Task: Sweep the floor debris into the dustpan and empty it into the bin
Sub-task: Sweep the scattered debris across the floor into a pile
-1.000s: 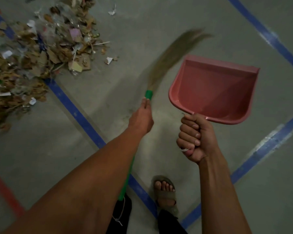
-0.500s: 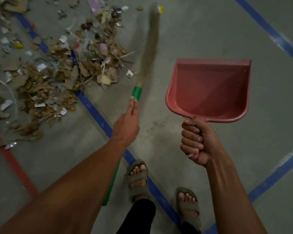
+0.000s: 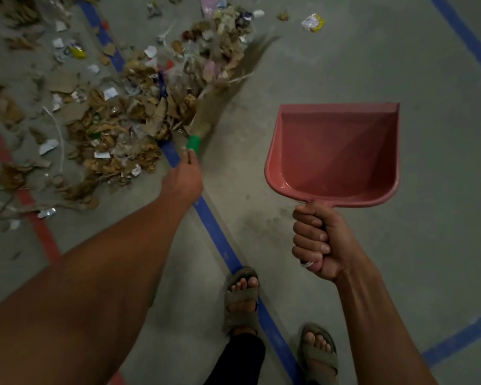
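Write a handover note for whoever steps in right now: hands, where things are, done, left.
Left hand grips the broom; its bristles are blurred against the right edge of the debris pile.
Right hand grips the pink dustpan by its handle, apparently held off the floor, empty, right of the pile.
Done: debris roughly heaped across the blue floor line.
Left: sweep into the pan, collect the strays, empty it. No bin in view.

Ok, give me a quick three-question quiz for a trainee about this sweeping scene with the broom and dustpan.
1. True or false: the pink plastic dustpan already holds debris.
2. Which hand grips the green-handled straw broom? A) left hand B) right hand
3. Fill in: the broom's bristles touch the pile of cardboard and paper scraps on its ___ side in the head view.

Key: 1 false; 2 A; 3 right.
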Motion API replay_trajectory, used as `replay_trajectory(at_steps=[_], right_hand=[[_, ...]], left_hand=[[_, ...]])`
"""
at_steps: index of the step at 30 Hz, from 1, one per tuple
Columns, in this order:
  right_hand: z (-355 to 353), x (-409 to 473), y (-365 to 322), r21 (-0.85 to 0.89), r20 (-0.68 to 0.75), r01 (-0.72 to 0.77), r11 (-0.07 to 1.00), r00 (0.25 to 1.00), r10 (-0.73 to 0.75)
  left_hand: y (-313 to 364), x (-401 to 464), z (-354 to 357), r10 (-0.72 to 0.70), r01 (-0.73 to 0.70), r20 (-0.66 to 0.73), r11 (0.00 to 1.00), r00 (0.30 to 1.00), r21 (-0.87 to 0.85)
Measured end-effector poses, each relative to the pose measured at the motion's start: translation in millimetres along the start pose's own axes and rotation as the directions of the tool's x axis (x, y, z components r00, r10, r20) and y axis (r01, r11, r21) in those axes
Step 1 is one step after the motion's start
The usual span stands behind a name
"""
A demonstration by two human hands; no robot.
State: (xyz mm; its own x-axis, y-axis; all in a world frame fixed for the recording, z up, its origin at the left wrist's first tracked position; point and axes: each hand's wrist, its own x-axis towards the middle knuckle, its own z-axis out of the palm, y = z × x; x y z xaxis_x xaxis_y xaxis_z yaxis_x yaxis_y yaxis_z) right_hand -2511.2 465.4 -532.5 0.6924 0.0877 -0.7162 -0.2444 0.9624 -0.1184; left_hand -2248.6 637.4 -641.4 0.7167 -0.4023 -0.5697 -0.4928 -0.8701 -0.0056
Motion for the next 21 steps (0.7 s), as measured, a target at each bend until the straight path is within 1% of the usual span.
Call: replay_trajectory(at_steps=[3, 7, 9, 13, 16, 19, 21], right_hand=[[6.2, 6.4, 0.5, -0.014, -0.002, -0.018, 1.0, 1.0, 0.018], [14.4, 13.4, -1.9, -0.033, -0.011, -0.032, 0.999, 0.999, 0.032], [21.2, 15.6, -6.7, -0.04, -0.012, -0.033, 0.999, 0.999, 0.033], [41.6, 18.8, -22.6, -0.05, 0.007, -0.02, 0.999, 1.0, 0.02], [62.1, 21.4, -38.0, -0.06, 0.018, -0.006, 0.998, 1.0, 0.007], [83.2, 22.9, -53.2, -0.073, 0.033, 0.005, 0.997, 0.999, -0.003], [92.9, 24.3, -59.3, -0.083, 0.028, 0.01, 0.997, 1.0, -0.008]], left_hand=[[-29.3, 11.1, -14.2, -0.065, 0.062, -0.096, 0.998, 0.993, -0.031], [-43.5, 12.8, -34.2, -0.218, 0.2, -0.119, 0.969, 0.969, -0.145], [-41.3, 8.9, -40.8, -0.237, 0.205, -0.148, 0.958, 0.96, -0.2], [-29.6, -2.5, -38.3, -0.167, 0.109, -0.206, 0.957, 0.964, -0.267], [-12.6, -14.2, -34.5, -0.052, 0.002, -0.22, 0.975, 0.974, -0.221], [4.9, -19.8, -34.2, 0.1, -0.12, -0.145, 0.983, 0.984, -0.138], [10.8, -18.5, -33.2, 0.159, -0.163, -0.061, 0.984, 0.985, -0.073]])
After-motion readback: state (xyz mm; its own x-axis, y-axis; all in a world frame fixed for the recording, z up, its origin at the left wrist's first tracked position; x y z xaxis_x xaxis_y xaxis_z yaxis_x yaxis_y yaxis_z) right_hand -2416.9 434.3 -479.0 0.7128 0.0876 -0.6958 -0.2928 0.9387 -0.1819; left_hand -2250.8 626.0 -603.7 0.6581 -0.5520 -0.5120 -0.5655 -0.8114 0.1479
